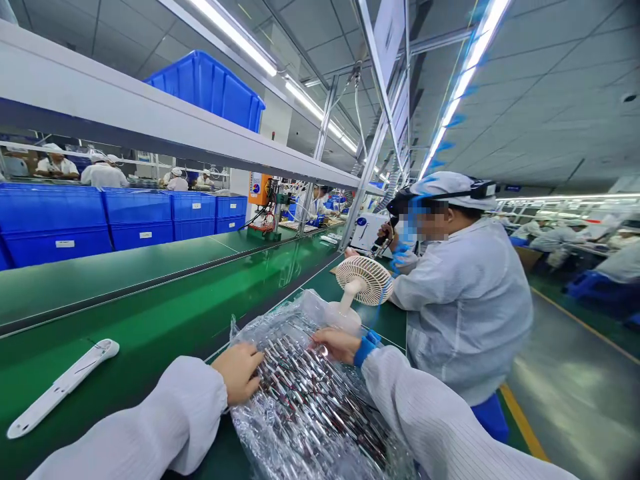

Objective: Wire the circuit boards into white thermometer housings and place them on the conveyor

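A clear plastic bag (265, 433) lies spread before me, filled with many thin, shiny metal pieces (310, 387) that have dark and reddish bits between them. At the bag's left side, my left hand (239, 373) rests with bent fingers apart, their tips at the edge of the pile. My right hand (340, 345), with a blue band (367, 347) at its wrist, reaches the pile's far right side. Its thumb and fingers are pinched together; what is between them is too small to tell. Just beyond it stands a small white fan (353, 293).
Left of me, a long white plastic part (63, 390) lies on the green conveyor belt (200, 293). Blue bins (55, 217) line the far side, under a shelf (200, 143) bearing another blue bin (210, 90). A co-worker (460, 300) in white sits close at right, holding a tool.
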`<state>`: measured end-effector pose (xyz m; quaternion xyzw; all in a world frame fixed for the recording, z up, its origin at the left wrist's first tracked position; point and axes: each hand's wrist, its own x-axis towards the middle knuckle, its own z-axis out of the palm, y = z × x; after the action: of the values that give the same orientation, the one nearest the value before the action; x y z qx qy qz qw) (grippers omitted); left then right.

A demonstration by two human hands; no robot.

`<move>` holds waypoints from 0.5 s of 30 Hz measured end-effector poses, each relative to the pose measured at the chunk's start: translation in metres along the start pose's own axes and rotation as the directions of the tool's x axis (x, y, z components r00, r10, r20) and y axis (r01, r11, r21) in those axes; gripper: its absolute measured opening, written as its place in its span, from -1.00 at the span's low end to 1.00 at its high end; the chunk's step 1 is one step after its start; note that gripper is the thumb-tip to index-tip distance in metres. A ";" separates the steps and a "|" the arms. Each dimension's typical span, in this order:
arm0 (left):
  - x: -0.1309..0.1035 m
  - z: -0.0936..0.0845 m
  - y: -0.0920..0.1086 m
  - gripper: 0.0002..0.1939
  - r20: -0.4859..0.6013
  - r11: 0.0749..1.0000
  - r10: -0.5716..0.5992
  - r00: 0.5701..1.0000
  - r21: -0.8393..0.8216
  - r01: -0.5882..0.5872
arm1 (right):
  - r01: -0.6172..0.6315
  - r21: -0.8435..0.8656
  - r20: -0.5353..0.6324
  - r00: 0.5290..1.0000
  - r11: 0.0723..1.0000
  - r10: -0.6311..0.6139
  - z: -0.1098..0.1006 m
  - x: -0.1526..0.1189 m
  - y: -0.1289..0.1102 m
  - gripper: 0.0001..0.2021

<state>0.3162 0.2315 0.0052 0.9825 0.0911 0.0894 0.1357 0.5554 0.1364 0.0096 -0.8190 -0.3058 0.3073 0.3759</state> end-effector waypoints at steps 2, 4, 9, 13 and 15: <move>0.000 0.003 -0.009 -0.64 0.034 0.999 -0.034 0.999 0.036 0.033 | -0.054 0.036 0.121 0.991 0.998 0.049 0.000 -0.003 0.003 -0.81; 0.001 0.006 -0.013 -0.57 0.048 0.994 -0.090 0.995 0.065 0.087 | -0.088 0.084 0.205 0.976 0.993 0.069 0.002 -0.005 0.004 -0.81; 0.018 0.013 -0.021 -0.71 0.032 0.955 -0.284 0.958 0.096 0.280 | -0.073 0.202 0.255 0.967 0.977 0.019 0.001 -0.013 0.003 -0.81; 0.033 0.016 -0.022 -0.75 0.001 0.937 -0.343 0.939 0.064 0.342 | -0.026 0.265 0.220 0.975 0.964 -0.034 0.000 -0.027 0.001 -0.83; 0.042 0.018 -0.017 -0.73 -0.029 0.934 -0.354 0.935 0.033 0.355 | 0.009 0.295 0.192 0.979 0.955 -0.069 0.001 -0.034 0.000 -0.83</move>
<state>0.3580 0.2521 -0.0105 0.9512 0.2700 0.0729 0.1302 0.5341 0.1118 0.0181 -0.7129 -0.3095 0.4226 0.4662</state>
